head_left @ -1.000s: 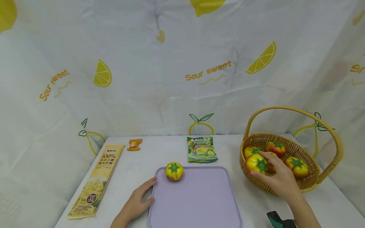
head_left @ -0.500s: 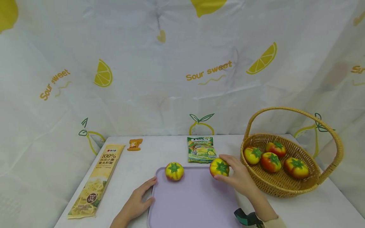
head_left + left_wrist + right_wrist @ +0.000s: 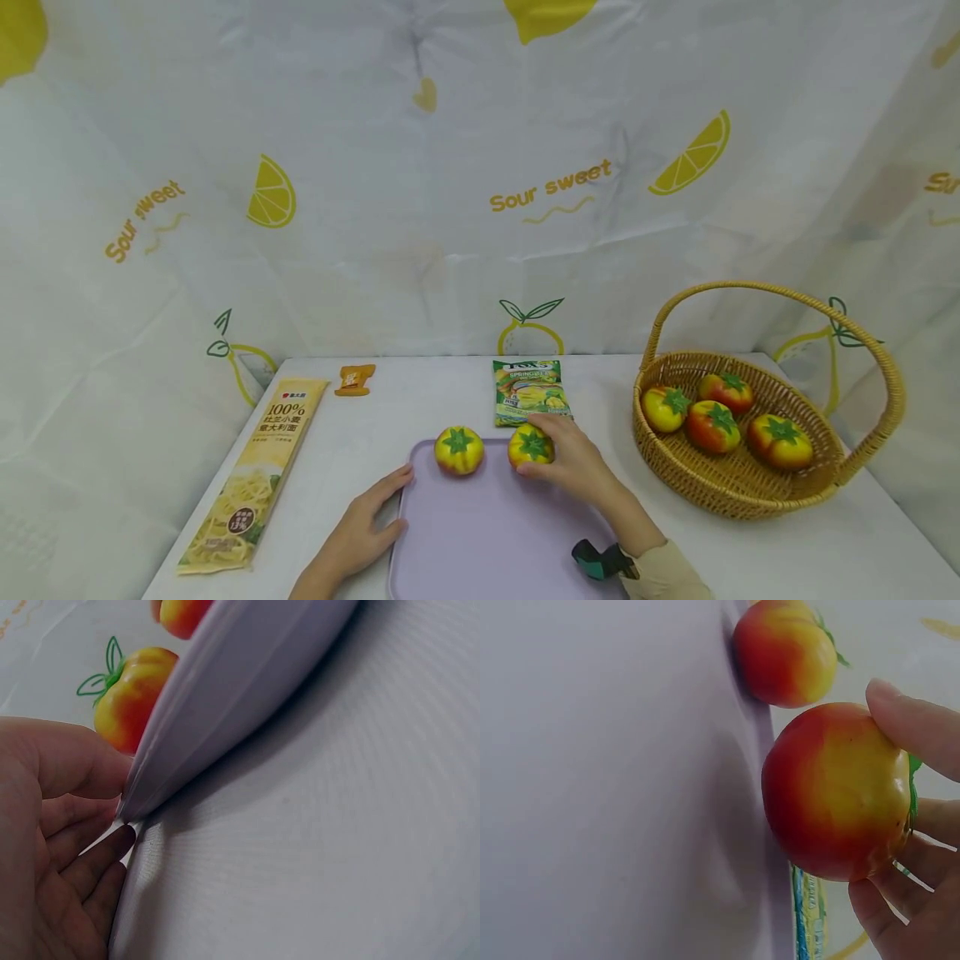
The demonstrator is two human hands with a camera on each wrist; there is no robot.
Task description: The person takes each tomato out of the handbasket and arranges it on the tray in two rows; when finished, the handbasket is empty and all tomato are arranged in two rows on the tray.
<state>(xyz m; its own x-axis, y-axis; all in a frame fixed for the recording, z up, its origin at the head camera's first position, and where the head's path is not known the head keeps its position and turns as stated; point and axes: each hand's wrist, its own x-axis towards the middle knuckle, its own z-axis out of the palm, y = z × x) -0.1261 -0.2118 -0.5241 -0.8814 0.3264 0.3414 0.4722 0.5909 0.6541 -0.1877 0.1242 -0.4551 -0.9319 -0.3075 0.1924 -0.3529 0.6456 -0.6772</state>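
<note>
My right hand (image 3: 581,467) holds a red and yellow tomato (image 3: 528,450) with a green star-shaped top, close over the back of the lilac tray (image 3: 495,533). In the right wrist view, thumb and fingertips pinch this tomato (image 3: 832,791) around its leafy end. A second tomato (image 3: 457,454) sits at the tray's back left corner, a small gap to the left of the held one. My left hand (image 3: 360,525) lies at the tray's left edge, fingertips and thumb against the rim (image 3: 161,761), as the left wrist view shows close up.
On the right stands a wicker basket (image 3: 738,496) with a tall handle and several tomatoes (image 3: 712,427) inside. A green snack packet (image 3: 528,390) lies just behind the tray. Further left are a small orange-brown packet (image 3: 354,381) and a long pasta pack (image 3: 255,475).
My right hand has carried one tomato out of the basket, leftward to over the tray, near the second tomato. My left hand has stayed at the tray's edge.
</note>
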